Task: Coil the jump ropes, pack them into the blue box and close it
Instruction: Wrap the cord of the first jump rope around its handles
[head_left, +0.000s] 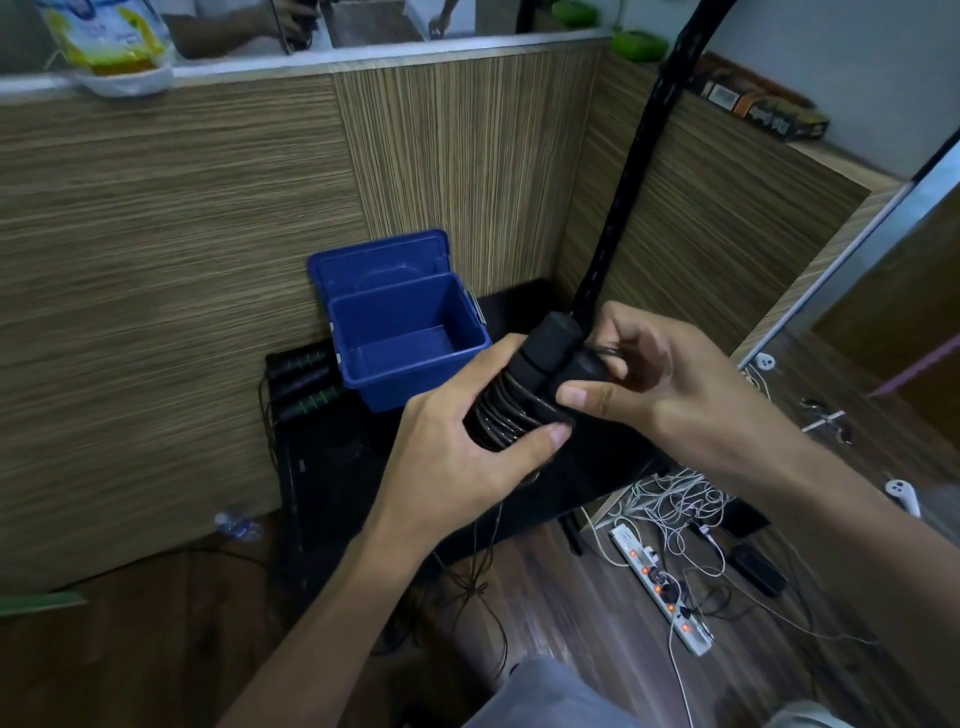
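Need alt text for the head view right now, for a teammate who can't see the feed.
Both hands hold a black jump rope above a dark table: the left hand grips the cord wound around its handles, the right hand pinches the cord at the top. Behind it the blue box stands open and empty, with more green-banded rope handles lying at its left.

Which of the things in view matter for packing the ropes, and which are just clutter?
Job:
- coiled jump rope, held by left hand and right hand
- blue box, lid open, nothing seen inside
- green-banded rope handles left of the box

Clutter:
- power strip
- white cables
- plastic bottle
- yellow pouch
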